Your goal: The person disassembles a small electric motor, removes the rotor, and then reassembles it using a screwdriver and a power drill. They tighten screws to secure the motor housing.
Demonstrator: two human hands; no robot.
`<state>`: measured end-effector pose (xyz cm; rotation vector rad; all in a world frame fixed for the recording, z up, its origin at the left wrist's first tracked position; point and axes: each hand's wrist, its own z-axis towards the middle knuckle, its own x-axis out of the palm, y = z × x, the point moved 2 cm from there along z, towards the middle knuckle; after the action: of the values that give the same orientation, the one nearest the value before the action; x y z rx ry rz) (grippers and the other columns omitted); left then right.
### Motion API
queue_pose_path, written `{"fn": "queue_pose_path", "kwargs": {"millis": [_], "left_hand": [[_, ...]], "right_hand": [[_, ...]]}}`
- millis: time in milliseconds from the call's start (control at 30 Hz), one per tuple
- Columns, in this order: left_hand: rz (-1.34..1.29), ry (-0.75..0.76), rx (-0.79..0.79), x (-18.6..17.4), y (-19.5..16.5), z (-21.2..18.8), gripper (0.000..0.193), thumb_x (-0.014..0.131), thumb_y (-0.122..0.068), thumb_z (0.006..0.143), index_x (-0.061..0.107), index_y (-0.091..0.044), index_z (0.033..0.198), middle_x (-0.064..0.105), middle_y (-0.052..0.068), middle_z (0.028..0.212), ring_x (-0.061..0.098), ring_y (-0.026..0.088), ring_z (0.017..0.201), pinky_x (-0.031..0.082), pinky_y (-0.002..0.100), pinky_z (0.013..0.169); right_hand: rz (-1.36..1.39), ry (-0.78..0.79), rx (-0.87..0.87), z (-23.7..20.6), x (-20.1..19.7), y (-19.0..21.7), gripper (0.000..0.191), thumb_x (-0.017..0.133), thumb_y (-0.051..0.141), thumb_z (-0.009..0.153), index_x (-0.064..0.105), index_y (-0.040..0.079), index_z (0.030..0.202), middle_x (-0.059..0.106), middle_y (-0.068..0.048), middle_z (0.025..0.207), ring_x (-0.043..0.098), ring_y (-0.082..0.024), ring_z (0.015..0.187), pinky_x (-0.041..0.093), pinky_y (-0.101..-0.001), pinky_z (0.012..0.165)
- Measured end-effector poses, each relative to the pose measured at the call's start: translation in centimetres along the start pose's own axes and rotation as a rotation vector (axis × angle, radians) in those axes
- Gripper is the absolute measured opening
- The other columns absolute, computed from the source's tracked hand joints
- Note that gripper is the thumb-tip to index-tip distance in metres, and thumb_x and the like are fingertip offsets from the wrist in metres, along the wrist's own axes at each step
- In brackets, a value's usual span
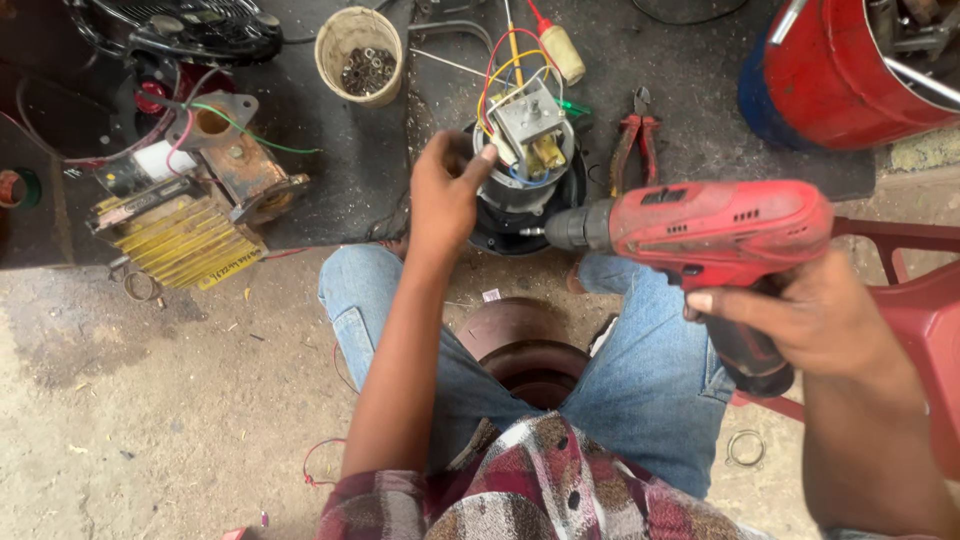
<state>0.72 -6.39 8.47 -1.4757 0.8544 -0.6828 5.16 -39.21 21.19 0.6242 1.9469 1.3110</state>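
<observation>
Yellow finned metal block point(180, 240) on dark mat point(340, 180), far left. Left hand point(445, 195): fingers closed on rim of round grey motor housing with coloured wires point(525, 150), centre. Right hand point(800, 320): clamped round grip of red cordless drill point(715, 230), bit tip at housing's lower right edge.

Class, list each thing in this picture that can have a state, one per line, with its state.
left hand: gripping the motor unit's top.
right hand: holding the red drill.
red drill: level, tip at the motor unit.
motor unit: upright, wires exposed.
pliers: lying unused on the mat.
cream cup: upright, holding small metal parts.
</observation>
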Motion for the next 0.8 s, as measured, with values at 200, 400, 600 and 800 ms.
{"fn": "queue_pose_path", "kwargs": {"millis": [200,400,600,800], "left_hand": [[0.053,0.116,0.012,-2.2,1.5,0.5,0.016,0.073,-0.011,0.094,0.068,0.002,0.102,0.056,0.000,0.075,0.046,0.007,0.069,0.040,0.026,0.061],[0.187,0.267,0.143,-3.2,1.0,1.9,0.023,0.072,-0.011,0.094,0.069,0.004,0.111,0.065,0.006,0.082,0.056,0.010,0.075,0.049,0.028,0.069],[0.194,0.375,0.202,-2.3,0.0,3.8,0.027,0.070,-0.014,0.097,0.067,0.006,0.115,0.073,0.007,0.096,0.068,0.010,0.088,0.055,0.027,0.081],[0.079,0.037,-0.073,-2.9,0.4,0.8,0.020,0.067,-0.012,0.101,0.071,0.006,0.108,0.072,0.015,0.094,0.062,0.016,0.083,0.051,0.033,0.076]], "right_hand": [[0.205,-0.012,0.242,-2.9,2.4,-6.6,0.027,0.076,-0.005,0.075,0.072,-0.005,0.103,0.076,-0.012,0.086,0.072,-0.020,0.077,0.059,-0.0359,0.071],[0.309,0.019,0.325,-3.6,5.8,-8.2,0.023,0.076,0.000,0.078,0.071,-0.004,0.100,0.073,-0.011,0.079,0.071,-0.020,0.069,0.057,-0.0361,0.065],[0.348,-0.044,0.307,-4.1,5.9,-8.6,0.024,0.074,-0.001,0.077,0.070,-0.003,0.101,0.073,-0.010,0.082,0.071,-0.020,0.070,0.058,-0.0352,0.064],[0.341,-0.102,0.193,-4.3,3.8,-8.3,0.020,0.075,-0.003,0.081,0.070,-0.009,0.099,0.074,-0.018,0.086,0.073,-0.024,0.072,0.060,-0.0371,0.066]]}}
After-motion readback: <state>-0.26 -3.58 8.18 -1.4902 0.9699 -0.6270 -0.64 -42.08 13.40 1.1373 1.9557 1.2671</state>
